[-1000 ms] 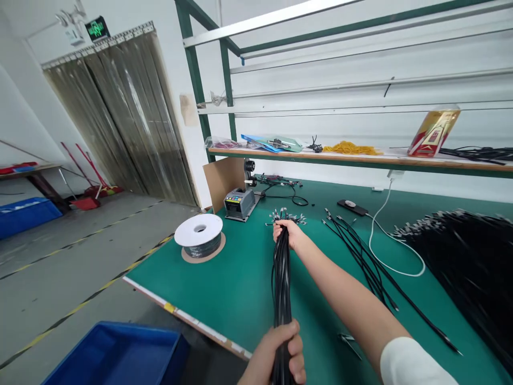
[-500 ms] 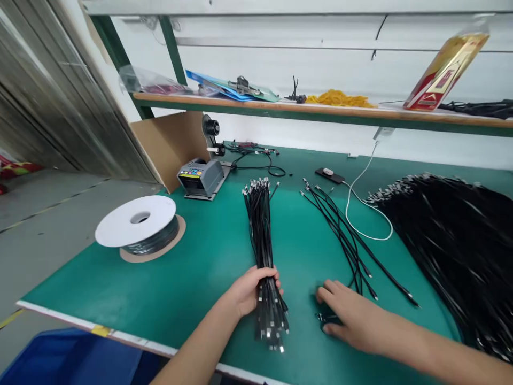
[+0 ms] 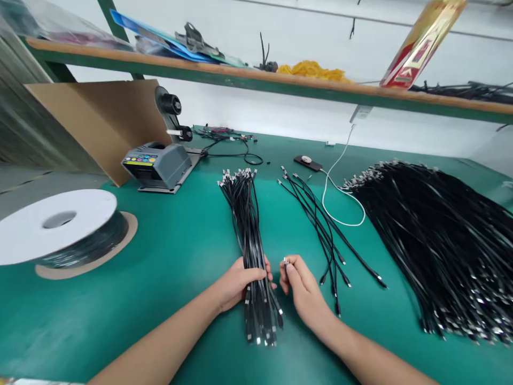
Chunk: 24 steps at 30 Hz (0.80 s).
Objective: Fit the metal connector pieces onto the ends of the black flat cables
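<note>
Left hand (image 3: 235, 283) clamped round sleek black cable bundle (image 3: 249, 235), middle of green counter (image 3: 180, 235).
I see right hand (image 3: 303, 287) pinched on small silvery-tipped object (image 3: 285, 261), mostly hidden. Loose cables (image 3: 326, 230) near it; round white-flanged spool (image 3: 94, 204) left, grey button-faced machine (image 3: 162, 161) beyond. Gold-red packet (image 3: 420, 48) on shelf (image 3: 240, 76), print too small to read.

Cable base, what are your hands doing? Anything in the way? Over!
Left hand gripping black cable bundle. Right hand beside it, pinching small shiny-tipped thing, mostly hidden. Loose cables to bundle's right, apart; nothing seen blocking.
</note>
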Each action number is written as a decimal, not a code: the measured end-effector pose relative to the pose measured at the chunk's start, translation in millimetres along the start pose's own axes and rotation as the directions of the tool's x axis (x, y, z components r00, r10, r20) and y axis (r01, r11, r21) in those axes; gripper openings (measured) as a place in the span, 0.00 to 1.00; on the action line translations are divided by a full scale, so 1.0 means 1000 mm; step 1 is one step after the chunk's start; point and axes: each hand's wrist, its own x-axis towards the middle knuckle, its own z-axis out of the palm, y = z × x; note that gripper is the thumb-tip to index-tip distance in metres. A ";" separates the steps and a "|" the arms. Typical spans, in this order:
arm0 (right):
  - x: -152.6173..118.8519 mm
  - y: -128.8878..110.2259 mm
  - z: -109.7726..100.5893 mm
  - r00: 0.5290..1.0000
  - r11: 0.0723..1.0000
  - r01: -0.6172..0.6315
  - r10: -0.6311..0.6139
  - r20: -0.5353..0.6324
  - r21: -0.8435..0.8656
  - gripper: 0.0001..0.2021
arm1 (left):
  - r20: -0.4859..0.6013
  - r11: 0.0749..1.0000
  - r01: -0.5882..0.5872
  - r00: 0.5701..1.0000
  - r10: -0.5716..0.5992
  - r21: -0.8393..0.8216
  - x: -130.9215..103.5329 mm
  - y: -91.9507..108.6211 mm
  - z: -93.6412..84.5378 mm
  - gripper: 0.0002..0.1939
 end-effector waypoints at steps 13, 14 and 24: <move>-0.016 -0.003 0.002 0.979 0.994 -0.104 0.094 0.182 0.046 0.08 | 0.035 0.963 -0.115 0.993 0.110 0.242 0.004 -0.005 -0.007 0.12; -0.016 -0.003 0.001 0.977 0.990 -0.120 0.105 0.188 0.072 0.09 | 0.045 0.965 -0.105 0.994 0.097 0.240 0.004 -0.005 -0.007 0.12; 0.009 0.006 0.003 0.980 0.872 -0.170 0.200 -0.016 0.459 0.21 | 0.114 0.983 -0.051 0.993 0.031 0.177 0.003 -0.007 -0.002 0.13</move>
